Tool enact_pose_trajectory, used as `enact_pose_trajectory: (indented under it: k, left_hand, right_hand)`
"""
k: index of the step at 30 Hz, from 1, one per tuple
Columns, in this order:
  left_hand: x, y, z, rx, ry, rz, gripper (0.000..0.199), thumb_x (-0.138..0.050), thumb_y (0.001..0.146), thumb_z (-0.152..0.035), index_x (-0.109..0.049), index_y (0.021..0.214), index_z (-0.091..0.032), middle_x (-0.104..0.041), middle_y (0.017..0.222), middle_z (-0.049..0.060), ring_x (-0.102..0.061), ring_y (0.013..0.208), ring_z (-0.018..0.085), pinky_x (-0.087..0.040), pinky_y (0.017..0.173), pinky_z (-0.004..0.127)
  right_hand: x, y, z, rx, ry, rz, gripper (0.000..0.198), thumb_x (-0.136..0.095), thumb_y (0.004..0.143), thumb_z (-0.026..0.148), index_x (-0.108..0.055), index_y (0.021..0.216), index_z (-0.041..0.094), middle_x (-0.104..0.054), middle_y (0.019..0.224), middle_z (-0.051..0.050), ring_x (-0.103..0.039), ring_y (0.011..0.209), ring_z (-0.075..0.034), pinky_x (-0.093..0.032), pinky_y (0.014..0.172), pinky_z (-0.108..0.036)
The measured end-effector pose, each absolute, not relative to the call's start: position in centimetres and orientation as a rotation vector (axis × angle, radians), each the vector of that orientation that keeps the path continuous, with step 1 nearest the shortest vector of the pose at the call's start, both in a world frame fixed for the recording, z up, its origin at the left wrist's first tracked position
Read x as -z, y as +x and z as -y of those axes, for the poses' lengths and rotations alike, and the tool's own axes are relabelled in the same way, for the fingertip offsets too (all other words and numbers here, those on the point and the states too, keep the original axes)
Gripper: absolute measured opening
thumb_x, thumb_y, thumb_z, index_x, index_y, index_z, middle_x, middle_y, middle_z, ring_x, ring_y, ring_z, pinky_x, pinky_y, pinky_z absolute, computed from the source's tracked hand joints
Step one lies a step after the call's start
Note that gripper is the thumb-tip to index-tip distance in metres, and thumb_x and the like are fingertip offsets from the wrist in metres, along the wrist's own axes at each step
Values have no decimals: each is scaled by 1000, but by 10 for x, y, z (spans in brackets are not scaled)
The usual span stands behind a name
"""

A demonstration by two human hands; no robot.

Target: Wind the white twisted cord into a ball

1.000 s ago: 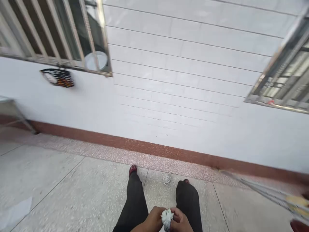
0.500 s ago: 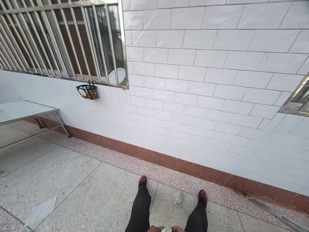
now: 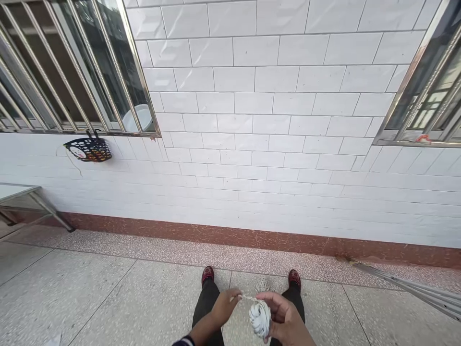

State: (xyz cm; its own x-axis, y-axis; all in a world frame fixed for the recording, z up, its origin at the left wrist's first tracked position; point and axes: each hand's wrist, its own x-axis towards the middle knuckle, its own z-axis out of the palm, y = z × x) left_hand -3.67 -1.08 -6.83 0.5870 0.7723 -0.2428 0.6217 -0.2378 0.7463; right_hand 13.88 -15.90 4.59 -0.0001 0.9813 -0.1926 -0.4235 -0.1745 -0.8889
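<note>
A person in dark trousers [image 3: 205, 307] and red shoes [image 3: 208, 274] works pale cord with two bare hands before a white-tiled wall [image 3: 252, 144]; the left hand [image 3: 223, 307] pinches a short twisted strand [image 3: 248, 298] between thumb and bent forefinger, its other fingers curled in; the right hand [image 3: 286, 317] curves around the right side of a white wound bundle [image 3: 260, 319], forefinger along the top where the strand meets it, thumb beneath, the bundle sitting just left of the palm, between the two hands and above the floor [image 3: 158, 302]; the strand spans the gap between the hands.

The bundle's right side is covered by the fingers, and the tip of the strand is lost in the left grip; a ball of cord [image 3: 262, 284] lies on the floor between the shoes, its lower edge screened by the right hand; a table [image 3: 18, 191] and a pale sheet [image 3: 54, 341] are cut off by the frame, as are slim metal poles [image 3: 406, 283] at right.

A black openwork basket [image 3: 89, 149] hangs by hooks below the barred window [image 3: 72, 72], holding orange and yellow bits too small to identify; behind the bars stands a tilted white basin [image 3: 141, 117], its contents impossible to make out.
</note>
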Motion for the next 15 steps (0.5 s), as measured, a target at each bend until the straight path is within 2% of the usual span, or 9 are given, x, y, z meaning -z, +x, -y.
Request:
enact_pose_trajectory:
  k: [3,6,9,12,15]
  left_hand:
    - [22,-27,-33,-154,2201,-1230,33,-42,97,-33,-70,88,-18,-73,95,9,-65,97,24,-47,88,31]
    - [-43,-8,-74,-144,2396,-1284,36,-36,100,-27,-69,91,-18,-73,89,8,-66,82,21,-46,76,28]
    - [-107,11,-106,-190,2482,-1314,40,-30,103,-30,-68,100,-18,-71,83,8,-64,74,20,-44,69,27]
    - [-152,19,-114,-489,2719,-1332,34,-37,104,-30,-66,115,-18,-72,89,8,-65,81,21,-43,74,27]
    - [-159,18,-99,-726,2836,-1297,35,-36,105,-28,-63,126,-18,-73,97,9,-65,91,23,-44,81,30]
  right_hand:
    - [-49,139,170,-1532,-973,754,58,-95,54,37,-71,104,21,-69,84,-2,-58,64,-13,-48,51,-23]
    - [-53,141,178,-1520,-983,696,61,-96,50,34,-72,104,21,-68,80,-1,-59,66,-14,-47,51,-23]
    - [-70,150,176,-1412,-1032,619,63,-95,52,33,-71,110,23,-70,86,-3,-59,72,-16,-46,54,-23]
    - [-92,160,165,-1358,-1021,611,67,-95,51,34,-71,113,24,-71,92,-5,-58,79,-18,-45,57,-24]
    - [-112,163,159,-1386,-962,614,72,-96,48,36,-71,115,25,-70,93,-6,-57,77,-18,-45,56,-25]
